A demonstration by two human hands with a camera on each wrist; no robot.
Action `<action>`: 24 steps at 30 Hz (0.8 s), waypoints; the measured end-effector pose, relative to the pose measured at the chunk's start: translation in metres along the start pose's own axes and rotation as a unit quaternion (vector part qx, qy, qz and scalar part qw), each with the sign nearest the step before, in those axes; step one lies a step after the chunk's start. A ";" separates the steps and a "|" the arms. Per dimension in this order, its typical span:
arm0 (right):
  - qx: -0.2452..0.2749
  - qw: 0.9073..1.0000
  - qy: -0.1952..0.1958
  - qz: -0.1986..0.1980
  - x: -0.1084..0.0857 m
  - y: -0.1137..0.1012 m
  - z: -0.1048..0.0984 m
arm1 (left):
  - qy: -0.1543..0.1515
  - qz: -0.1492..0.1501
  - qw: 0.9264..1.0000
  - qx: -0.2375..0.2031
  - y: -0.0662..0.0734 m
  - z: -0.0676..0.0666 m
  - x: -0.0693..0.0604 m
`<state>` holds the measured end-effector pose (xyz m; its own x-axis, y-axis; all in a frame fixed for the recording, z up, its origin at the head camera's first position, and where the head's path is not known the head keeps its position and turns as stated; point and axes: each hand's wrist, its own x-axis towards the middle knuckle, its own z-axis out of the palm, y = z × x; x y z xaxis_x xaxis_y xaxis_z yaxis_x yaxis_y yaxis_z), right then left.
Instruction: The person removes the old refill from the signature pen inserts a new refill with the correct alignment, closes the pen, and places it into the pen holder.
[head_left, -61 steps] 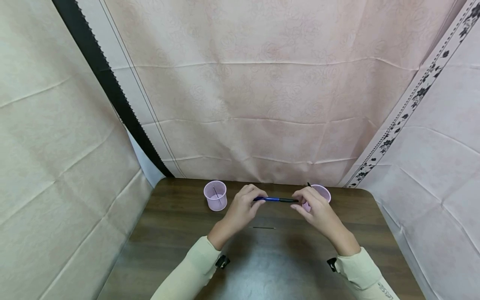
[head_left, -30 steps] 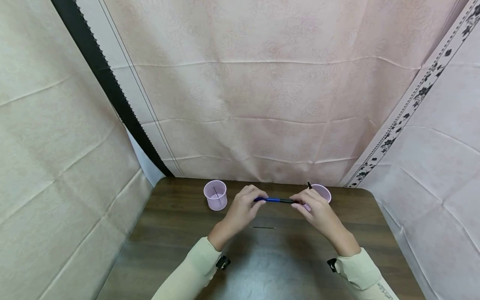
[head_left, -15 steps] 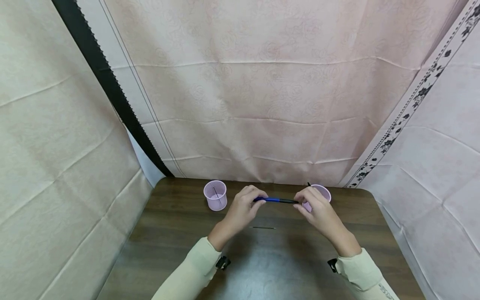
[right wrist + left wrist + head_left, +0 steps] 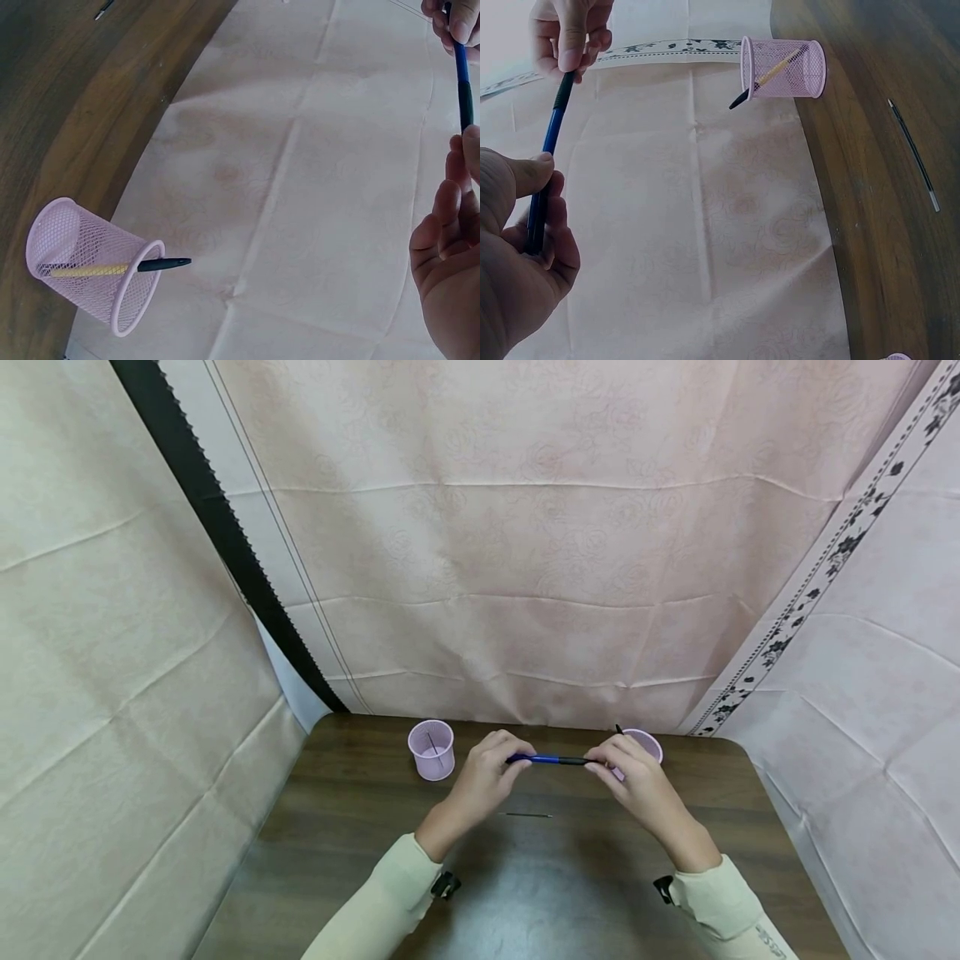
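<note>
Between my two hands a blue pen with a dark grip section (image 4: 551, 760) is held level above the table. My left hand (image 4: 480, 781) grips its blue barrel between thumb and curled fingers, as the left wrist view shows. At the dark end, my right hand (image 4: 637, 781) pinches the pen's tip between thumb and fingertips; its other fingers are loosely bent. Below the pen, a thin pen refill (image 4: 913, 154) lies on the wooden table. The very tip of the pen is hidden by the right fingertips.
A pink mesh cup (image 4: 431, 768) at the back left has a thin rod, like a refill, leaning inside. Behind my right hand, another pink mesh cup (image 4: 97, 292) holds a yellow pen with a black end (image 4: 165, 264). The wooden table (image 4: 315, 860) meets hanging cloth at the back.
The right hand's fingers have shifted slightly left along the dark end of the pen and bent a little differently. The left hand, cups and loose refill stay in place.
</note>
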<state>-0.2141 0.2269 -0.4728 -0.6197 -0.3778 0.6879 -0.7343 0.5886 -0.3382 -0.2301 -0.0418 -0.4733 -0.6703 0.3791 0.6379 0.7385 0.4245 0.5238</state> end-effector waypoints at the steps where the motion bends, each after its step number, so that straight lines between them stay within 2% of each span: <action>1: 0.000 1.000 0.002 -0.002 0.000 0.000 0.000 | 0.000 0.000 1.000 0.001 0.000 0.000 0.000; 14: -0.007 1.000 -0.013 0.000 0.001 -0.001 -0.001 | 0.011 -0.002 1.000 0.003 0.000 0.000 -0.001; 20: -0.013 1.000 -0.002 -0.016 0.005 -0.001 0.000 | 0.007 -0.016 1.000 0.007 -0.001 0.000 -0.001; 24: -0.016 1.000 0.000 -0.014 0.006 -0.001 0.001 | 0.009 -0.014 1.000 0.006 -0.001 0.000 0.000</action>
<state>-0.2177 0.2236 -0.4689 -0.5990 -0.3947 0.6967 -0.7423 0.6000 -0.2983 -0.2308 -0.0422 -0.4744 -0.6887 0.3523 0.6337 0.7191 0.4437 0.5348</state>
